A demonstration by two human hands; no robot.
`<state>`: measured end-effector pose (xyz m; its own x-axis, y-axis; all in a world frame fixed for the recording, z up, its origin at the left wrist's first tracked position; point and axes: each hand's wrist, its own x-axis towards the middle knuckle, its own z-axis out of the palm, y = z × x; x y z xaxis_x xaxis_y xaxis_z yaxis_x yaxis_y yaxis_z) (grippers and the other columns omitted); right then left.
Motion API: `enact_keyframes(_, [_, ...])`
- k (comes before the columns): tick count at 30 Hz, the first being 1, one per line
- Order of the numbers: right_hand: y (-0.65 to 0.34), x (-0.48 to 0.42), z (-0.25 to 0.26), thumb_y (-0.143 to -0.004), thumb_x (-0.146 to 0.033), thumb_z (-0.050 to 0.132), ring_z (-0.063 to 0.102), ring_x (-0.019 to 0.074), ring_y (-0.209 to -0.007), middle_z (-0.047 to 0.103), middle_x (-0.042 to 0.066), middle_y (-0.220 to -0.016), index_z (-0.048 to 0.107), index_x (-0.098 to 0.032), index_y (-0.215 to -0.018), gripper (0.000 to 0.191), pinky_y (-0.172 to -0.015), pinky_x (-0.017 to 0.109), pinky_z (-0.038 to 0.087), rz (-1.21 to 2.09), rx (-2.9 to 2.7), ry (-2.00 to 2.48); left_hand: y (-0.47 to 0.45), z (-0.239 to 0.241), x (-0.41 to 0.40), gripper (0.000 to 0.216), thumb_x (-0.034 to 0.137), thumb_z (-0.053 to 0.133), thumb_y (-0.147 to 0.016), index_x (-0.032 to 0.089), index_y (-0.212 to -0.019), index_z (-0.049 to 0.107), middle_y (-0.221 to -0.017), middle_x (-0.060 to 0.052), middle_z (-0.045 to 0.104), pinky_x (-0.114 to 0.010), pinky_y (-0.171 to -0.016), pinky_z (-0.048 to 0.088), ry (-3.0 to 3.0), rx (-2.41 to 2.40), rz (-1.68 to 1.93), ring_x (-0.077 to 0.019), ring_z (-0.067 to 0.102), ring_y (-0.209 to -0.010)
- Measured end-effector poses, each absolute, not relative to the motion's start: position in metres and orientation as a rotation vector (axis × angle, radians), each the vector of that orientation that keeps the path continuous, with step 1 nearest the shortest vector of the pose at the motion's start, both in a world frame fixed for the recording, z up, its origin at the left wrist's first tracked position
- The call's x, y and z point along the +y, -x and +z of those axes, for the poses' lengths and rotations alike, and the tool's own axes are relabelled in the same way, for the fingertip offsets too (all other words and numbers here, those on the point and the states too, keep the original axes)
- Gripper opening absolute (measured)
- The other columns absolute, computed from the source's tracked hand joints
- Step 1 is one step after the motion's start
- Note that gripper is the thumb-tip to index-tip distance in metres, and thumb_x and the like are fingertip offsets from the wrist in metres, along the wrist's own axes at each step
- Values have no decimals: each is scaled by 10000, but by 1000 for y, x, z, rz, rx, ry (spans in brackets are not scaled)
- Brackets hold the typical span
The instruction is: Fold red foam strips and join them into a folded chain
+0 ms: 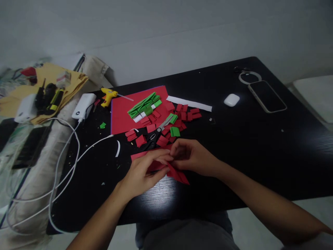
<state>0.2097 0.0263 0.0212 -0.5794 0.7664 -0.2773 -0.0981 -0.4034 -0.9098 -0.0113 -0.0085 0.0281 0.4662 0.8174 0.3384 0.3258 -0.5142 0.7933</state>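
My left hand (147, 170) and my right hand (192, 157) meet above the near part of the black table. Between them they pinch a piece of red paper (179, 175), whose pointed end hangs out below my right hand. The fingertips of both hands are closed on it and cover its upper part. Just beyond my hands lie black-handled scissors (156, 134), blades toward the back right. Folded red paper pieces (162, 140) and a few green ones (175, 131) are scattered around them. Another red strip (136, 156) lies partly under my left hand.
A red sheet (121, 118) holds a bundle of folded green paper (144, 105). Beyond it sits a yellow glue gun (108, 96). A white strip (189, 103), an earbud case (231, 100) and a phone (267, 96) lie to the right. White cables (75, 163) cross the left edge near a power bank (84, 106).
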Motion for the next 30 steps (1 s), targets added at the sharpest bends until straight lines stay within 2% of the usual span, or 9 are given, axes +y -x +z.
enact_keyframes(6, [-209, 26, 24, -745, -197, 855, 712, 133, -800, 725, 4, -869, 650, -189, -898, 255, -753, 253, 572, 1948, -1187, 888, 12, 24, -11, 559, 85, 741, -861, 192, -1372, 543, -1145, -113, 761, -309, -878, 643, -1966, 959, 1050, -176, 773, -935])
enact_keyframes(9, [-210, 27, 26, -773, -223, 862, 714, 136, -843, 724, 8, -903, 668, -199, -919, 244, -793, 257, 578, 1883, -1121, 856, 8, 26, -10, 497, 101, 730, -865, 173, -1325, 557, -1081, -106, 751, -296, -834, 640, -1816, 1008, 1090, -174, 757, -907])
enact_keyframes(14, [-208, 24, 21, -781, -287, 876, 701, 149, -816, 719, 9, -885, 699, -215, -903, 227, -783, 282, 590, 1833, -1110, 868, 3, 35, -7, 43, 170, 662, -929, 165, -967, 682, -814, -32, 746, -222, -658, 589, -1802, 1085, 1031, -126, 705, -697])
enact_keyframes(17, [-205, 21, 16, -788, -315, 873, 704, 159, -830, 726, 17, -904, 702, -218, -922, 237, -809, 303, 590, 1810, -1141, 863, 0, 38, -8, 76, 186, 649, -942, 164, -883, 692, -723, -8, 730, -198, -576, 540, -1829, 1117, 1011, -105, 661, -597])
enact_keyframes(23, [-204, 17, 15, -831, -338, 837, 710, 184, -875, 733, 42, -934, 701, -219, -931, 207, -848, 327, 586, 1638, -1269, 888, -3, 38, -9, 80, 173, 658, -941, 170, -895, 724, -743, -8, 757, -192, -585, 549, -1799, 1169, 1033, -110, 685, -615])
enact_keyframes(30, [-210, 14, 16, -898, -273, 763, 715, 198, -867, 757, 52, -948, 727, -237, -1003, 117, -825, 334, 563, 1332, -1597, 941, 0, 35, -10, 89, 200, 636, -971, 170, -950, 717, -803, -24, 755, -207, -608, 533, -1853, 1165, 972, -122, 685, -677])
